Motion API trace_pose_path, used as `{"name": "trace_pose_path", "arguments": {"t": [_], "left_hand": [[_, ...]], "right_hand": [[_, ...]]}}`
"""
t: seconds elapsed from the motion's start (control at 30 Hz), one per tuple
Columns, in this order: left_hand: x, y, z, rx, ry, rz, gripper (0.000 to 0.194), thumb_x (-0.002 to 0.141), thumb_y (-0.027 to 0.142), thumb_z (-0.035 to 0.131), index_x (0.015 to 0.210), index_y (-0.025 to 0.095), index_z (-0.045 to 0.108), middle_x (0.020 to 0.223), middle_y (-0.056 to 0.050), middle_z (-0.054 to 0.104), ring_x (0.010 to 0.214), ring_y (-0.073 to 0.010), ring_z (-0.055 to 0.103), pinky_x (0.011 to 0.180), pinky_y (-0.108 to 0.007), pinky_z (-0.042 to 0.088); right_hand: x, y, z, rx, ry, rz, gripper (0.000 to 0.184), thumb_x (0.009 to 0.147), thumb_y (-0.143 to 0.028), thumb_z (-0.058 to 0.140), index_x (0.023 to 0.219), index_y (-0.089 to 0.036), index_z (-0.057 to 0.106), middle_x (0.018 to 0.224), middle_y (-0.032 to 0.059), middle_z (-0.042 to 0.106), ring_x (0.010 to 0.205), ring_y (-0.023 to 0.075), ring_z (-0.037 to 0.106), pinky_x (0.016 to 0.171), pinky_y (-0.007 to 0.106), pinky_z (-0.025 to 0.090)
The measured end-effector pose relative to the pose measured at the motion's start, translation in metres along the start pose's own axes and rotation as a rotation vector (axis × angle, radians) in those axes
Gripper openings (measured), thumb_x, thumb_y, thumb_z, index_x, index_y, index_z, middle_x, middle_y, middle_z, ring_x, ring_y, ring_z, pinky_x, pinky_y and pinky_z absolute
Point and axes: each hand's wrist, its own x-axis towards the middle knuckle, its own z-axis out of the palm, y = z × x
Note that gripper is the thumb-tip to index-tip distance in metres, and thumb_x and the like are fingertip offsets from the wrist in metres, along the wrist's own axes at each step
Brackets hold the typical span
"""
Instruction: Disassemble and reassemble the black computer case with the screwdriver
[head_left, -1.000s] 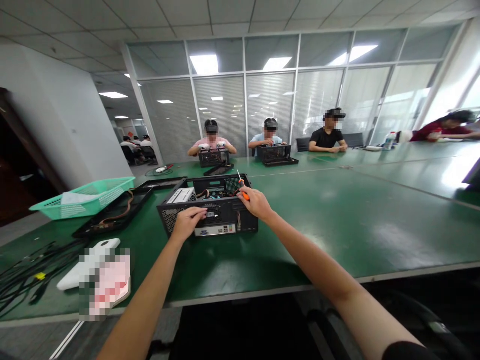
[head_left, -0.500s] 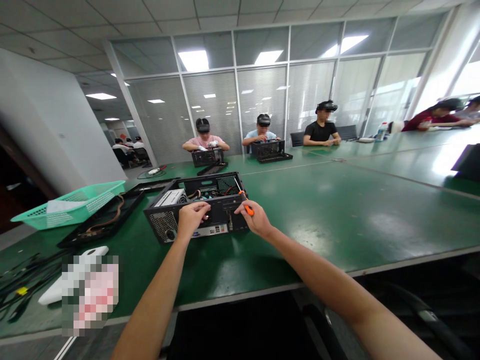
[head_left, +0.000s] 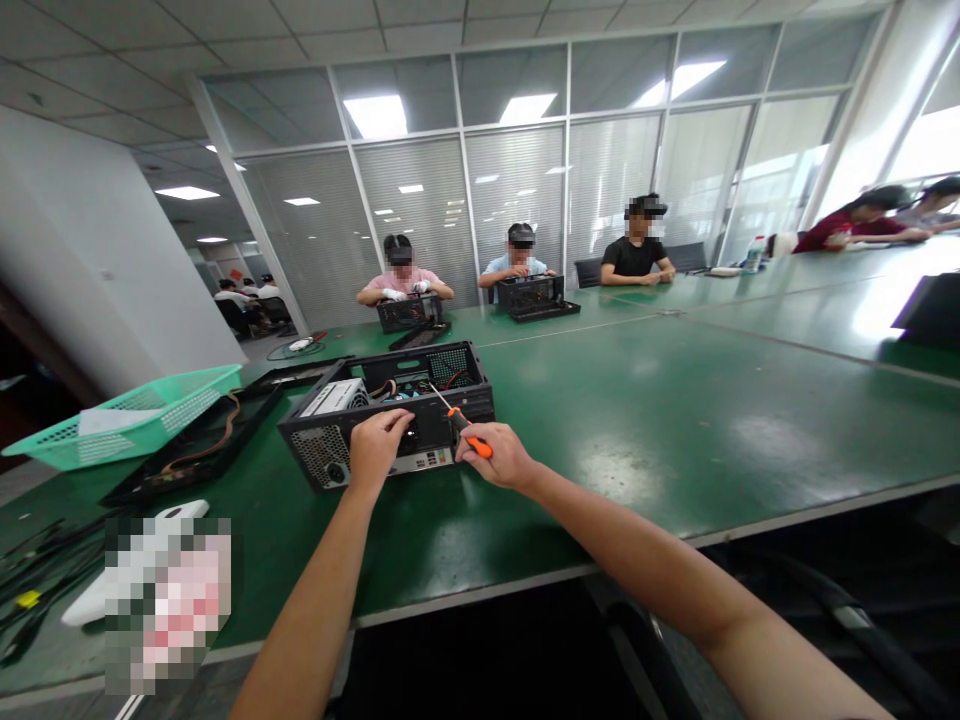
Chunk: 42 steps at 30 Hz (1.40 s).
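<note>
An open black computer case (head_left: 420, 410) lies on its side on the green table, its rear panel towards me. Inside it show a silver power supply (head_left: 335, 397) and a fan. My left hand (head_left: 377, 447) is at the near top edge of the case, thumb and fingers pinched together; whatever is between them is hidden. Wrapped round an orange-and-black screwdriver (head_left: 478, 447), my right hand (head_left: 504, 458) is by the right part of the rear panel. The screwdriver's shaft points up and left over the open case, its tip apart from any visible screw.
To the left are a green plastic basket (head_left: 187, 395), a detached black panel (head_left: 202, 445) with a brown cable, black cables (head_left: 45, 570) and a white device (head_left: 82, 600). Across the table (head_left: 637, 400), people work at other cases (head_left: 532, 297). A dark object (head_left: 930, 310) stands at the right.
My right hand has moved slightly down and left, and the screwdriver has tilted further left. My left hand stays at the case edge. The whole view has shifted a little.
</note>
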Motion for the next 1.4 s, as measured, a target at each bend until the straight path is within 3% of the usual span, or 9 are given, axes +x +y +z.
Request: {"name": "trace_pose_path", "arguments": {"t": [0.1, 0.33, 0.43, 0.53, 0.63, 0.83, 1.07, 1.4], "left_hand": [[-0.001, -0.002, 0.004, 0.025, 0.049, 0.03, 0.021, 0.08, 0.036, 0.054, 0.079, 0.022, 0.07, 0.08, -0.001, 0.071, 0.073, -0.0169, 0.064, 0.071, -0.026, 0.047], [0.004, 0.001, -0.001, 0.13, 0.106, -0.044, 0.022, 0.075, 0.043, 0.062, 0.079, 0.021, 0.066, 0.064, 0.001, 0.065, 0.063, -0.0174, 0.061, 0.063, -0.029, 0.046], [0.013, 0.0, -0.008, 0.276, 0.16, 0.152, 0.026, 0.073, 0.039, 0.066, 0.091, 0.021, 0.065, 0.081, -0.005, 0.066, 0.084, -0.0238, 0.059, 0.078, -0.037, 0.044], [0.022, -0.01, -0.013, 0.267, 0.052, 0.448, 0.02, 0.078, 0.032, 0.062, 0.096, 0.023, 0.064, 0.102, -0.006, 0.063, 0.101, -0.0242, 0.054, 0.09, -0.041, 0.04], [0.025, -0.024, -0.011, 0.191, -0.018, 0.58, 0.017, 0.084, 0.027, 0.055, 0.098, 0.024, 0.063, 0.103, -0.004, 0.064, 0.098, -0.02, 0.057, 0.087, -0.038, 0.042], [0.015, -0.032, 0.0, 0.134, 0.11, 0.58, 0.012, 0.083, 0.024, 0.057, 0.092, 0.022, 0.063, 0.104, -0.004, 0.064, 0.098, -0.0189, 0.058, 0.087, -0.038, 0.043], [0.013, -0.034, 0.002, 0.135, 0.132, 0.581, 0.01, 0.083, 0.024, 0.057, 0.088, 0.022, 0.064, 0.106, -0.005, 0.064, 0.098, -0.019, 0.059, 0.088, -0.039, 0.043], [0.01, -0.036, 0.004, 0.136, 0.124, 0.559, 0.013, 0.085, 0.025, 0.054, 0.092, 0.022, 0.064, 0.11, -0.006, 0.063, 0.103, -0.0203, 0.057, 0.09, -0.042, 0.041]], "right_hand": [[-0.004, 0.0, 0.004, -0.032, -0.006, 0.015, 0.026, 0.088, -0.033, 0.046, 0.107, -0.015, 0.046, 0.081, 0.0054, 0.068, 0.072, 0.0144, 0.064, 0.072, 0.029, 0.049], [-0.003, -0.004, 0.002, -0.035, -0.012, -0.039, 0.035, 0.089, -0.043, 0.044, 0.107, -0.014, 0.049, 0.087, 0.0084, 0.067, 0.073, 0.0138, 0.064, 0.071, 0.027, 0.049], [0.0, -0.006, 0.001, -0.056, -0.05, -0.097, 0.044, 0.085, -0.051, 0.047, 0.108, -0.014, 0.051, 0.083, 0.0072, 0.066, 0.072, 0.014, 0.062, 0.068, 0.026, 0.049], [0.002, -0.007, 0.001, -0.129, -0.058, -0.142, 0.044, 0.081, -0.053, 0.053, 0.103, -0.014, 0.056, 0.079, 0.006, 0.066, 0.069, 0.0139, 0.061, 0.064, 0.025, 0.047], [0.003, -0.007, 0.0, -0.188, -0.031, -0.17, 0.035, 0.081, -0.044, 0.058, 0.1, -0.015, 0.057, 0.081, 0.0054, 0.066, 0.069, 0.0129, 0.06, 0.062, 0.024, 0.046], [0.004, -0.007, -0.002, -0.263, -0.021, -0.178, 0.03, 0.081, -0.037, 0.06, 0.102, -0.016, 0.056, 0.081, 0.0043, 0.066, 0.068, 0.0128, 0.058, 0.06, 0.024, 0.045], [0.006, -0.009, -0.001, -0.287, -0.074, -0.131, 0.029, 0.084, -0.04, 0.056, 0.099, -0.015, 0.057, 0.077, 0.0047, 0.063, 0.067, 0.0129, 0.057, 0.06, 0.024, 0.044], [0.006, -0.007, 0.0, -0.232, -0.034, -0.102, 0.028, 0.083, -0.039, 0.056, 0.099, -0.015, 0.056, 0.079, 0.0054, 0.063, 0.067, 0.0135, 0.057, 0.061, 0.024, 0.045]]}}
